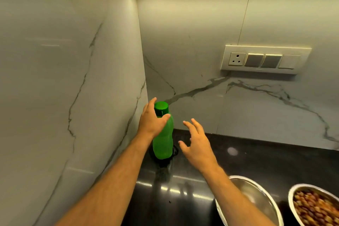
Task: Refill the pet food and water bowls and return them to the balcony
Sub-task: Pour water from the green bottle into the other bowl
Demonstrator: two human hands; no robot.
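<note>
Both steel bowls [256,200] cut off by the bottom edge

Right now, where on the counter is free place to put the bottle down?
Free: dark counter between the green bottle and marble wall, behind the bowls. Crowded: front right, where the empty bowl and food bowl stand.

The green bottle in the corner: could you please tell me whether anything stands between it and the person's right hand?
Nothing visible does. The right hand hovers open beside the green bottle, with only bare black counter between them. The left hand is at the bottle's neck on the far side, and both steel bowls sit nearer the camera.
</note>
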